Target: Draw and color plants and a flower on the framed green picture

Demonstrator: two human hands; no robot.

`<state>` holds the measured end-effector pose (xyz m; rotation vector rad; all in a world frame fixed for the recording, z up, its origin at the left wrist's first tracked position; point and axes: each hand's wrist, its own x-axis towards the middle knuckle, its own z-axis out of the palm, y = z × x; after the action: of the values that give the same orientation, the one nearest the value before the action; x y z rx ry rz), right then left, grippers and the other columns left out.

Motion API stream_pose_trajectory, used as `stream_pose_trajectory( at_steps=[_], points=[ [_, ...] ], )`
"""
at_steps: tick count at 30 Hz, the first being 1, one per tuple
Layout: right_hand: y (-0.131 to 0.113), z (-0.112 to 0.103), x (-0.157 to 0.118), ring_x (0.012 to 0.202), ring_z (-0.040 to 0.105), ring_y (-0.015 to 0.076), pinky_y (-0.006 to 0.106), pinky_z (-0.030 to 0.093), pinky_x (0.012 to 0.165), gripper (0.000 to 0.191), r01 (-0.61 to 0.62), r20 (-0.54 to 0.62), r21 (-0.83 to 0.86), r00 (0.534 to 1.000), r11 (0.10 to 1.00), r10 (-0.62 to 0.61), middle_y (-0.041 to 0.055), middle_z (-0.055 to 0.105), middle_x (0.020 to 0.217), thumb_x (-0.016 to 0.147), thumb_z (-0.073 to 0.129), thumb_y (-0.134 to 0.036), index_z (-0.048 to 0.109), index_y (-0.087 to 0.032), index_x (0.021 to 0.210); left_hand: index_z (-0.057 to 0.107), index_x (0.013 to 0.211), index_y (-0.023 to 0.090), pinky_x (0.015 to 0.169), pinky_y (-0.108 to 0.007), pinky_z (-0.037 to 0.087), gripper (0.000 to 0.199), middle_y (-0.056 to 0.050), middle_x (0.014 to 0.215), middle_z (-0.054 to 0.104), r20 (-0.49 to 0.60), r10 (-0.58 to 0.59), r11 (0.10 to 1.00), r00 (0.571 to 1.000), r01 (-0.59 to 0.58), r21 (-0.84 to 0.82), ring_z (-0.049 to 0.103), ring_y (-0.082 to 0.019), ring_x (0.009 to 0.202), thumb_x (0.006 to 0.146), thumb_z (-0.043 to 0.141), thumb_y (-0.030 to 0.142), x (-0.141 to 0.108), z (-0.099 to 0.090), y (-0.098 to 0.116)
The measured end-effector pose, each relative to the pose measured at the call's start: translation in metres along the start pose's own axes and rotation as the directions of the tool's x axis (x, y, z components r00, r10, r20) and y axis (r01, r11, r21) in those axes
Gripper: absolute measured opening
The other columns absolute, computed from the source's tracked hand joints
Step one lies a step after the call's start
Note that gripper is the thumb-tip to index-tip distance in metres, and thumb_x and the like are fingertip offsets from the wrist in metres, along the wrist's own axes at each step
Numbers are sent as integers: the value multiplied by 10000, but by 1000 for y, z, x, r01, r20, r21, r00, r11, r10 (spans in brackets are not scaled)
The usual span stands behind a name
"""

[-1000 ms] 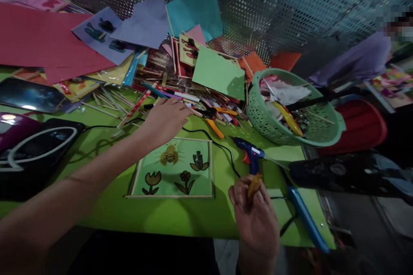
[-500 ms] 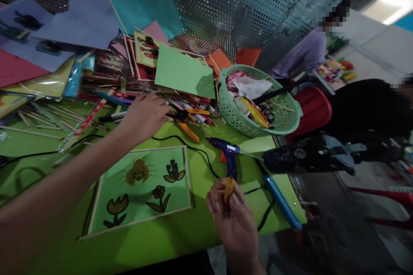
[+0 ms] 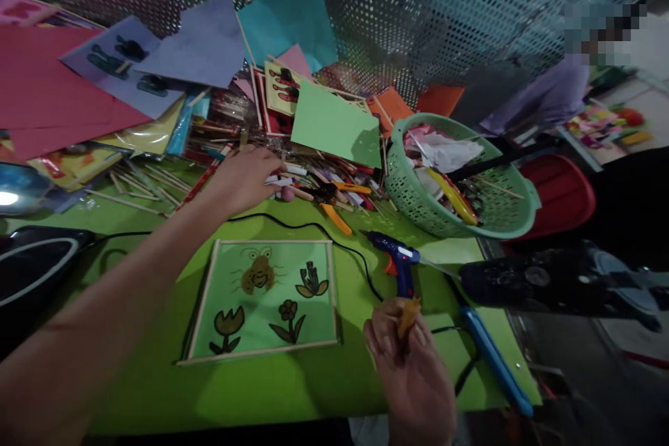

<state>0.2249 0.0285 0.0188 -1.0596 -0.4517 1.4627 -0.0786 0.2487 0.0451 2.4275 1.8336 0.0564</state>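
Note:
My right hand (image 3: 412,362) is closed around a short yellow-orange crayon (image 3: 408,317), its tip pointing up. My left hand (image 3: 254,178) reaches over a heap of markers and thin sticks, fingers stretched forward and curving down. White and purple markers (image 3: 282,182) lie at its fingertips; whether the fingertips grip one is hidden. Between the hands lies a green picture (image 3: 261,310) framed with thin sticks, bearing a brown bug and three flowers. Pliers with orange handles (image 3: 337,217) rest right of my left hand. A blue glue gun (image 3: 400,258) lies just beyond my right hand.
A green perforated basket (image 3: 418,191) full of odds and ends stands at the table's far right. A blue cutter (image 3: 494,355) lies at the right edge. Black cords cross the table. Coloured paper (image 3: 193,45) leans at the back; a person's purple sleeve (image 3: 543,94) shows beyond.
The view has swung left, so things sit further right. White and purple markers now show at my left fingertips. My right hand still holds the crayon.

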Motion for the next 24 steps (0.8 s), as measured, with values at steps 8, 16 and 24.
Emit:
stream_pose_trajectory(
  at_steps=[8, 16, 24],
  points=[
    [-1, 0, 1, 598, 389, 72, 259, 442, 582, 319, -3, -29, -19, 1000, 1000, 2, 7, 623, 851, 775, 936, -494, 799, -237, 905, 759, 1284, 241, 1102, -509, 486, 324, -129, 1389, 693, -15, 10, 999, 1000, -9, 49, 581, -375, 1355, 1016, 579, 259, -3, -2, 3],
    [-1, -2, 0, 604, 396, 96, 266, 446, 583, 312, -6, -5, -30, 1000, 1000, 6, -24, 524, 742, 784, 926, -498, 779, -244, 889, 740, 1364, 218, 1100, -534, 498, 383, -154, 1382, 698, -71, -35, 998, 997, 39, 57, 562, -391, 1375, 1037, 541, 195, -5, -2, 0],
    [0, -5, -1, 599, 349, 106, 269, 426, 570, 311, -5, -11, -27, 1000, 1000, 5, -51, 432, 680, 769, 938, -483, 773, -247, 887, 721, 1425, 288, 1171, -494, 459, 446, -93, 1435, 707, -28, -58, 998, 998, 58, -5, 592, -353, 1384, 996, 602, 268, -4, -13, -16]
  ],
)
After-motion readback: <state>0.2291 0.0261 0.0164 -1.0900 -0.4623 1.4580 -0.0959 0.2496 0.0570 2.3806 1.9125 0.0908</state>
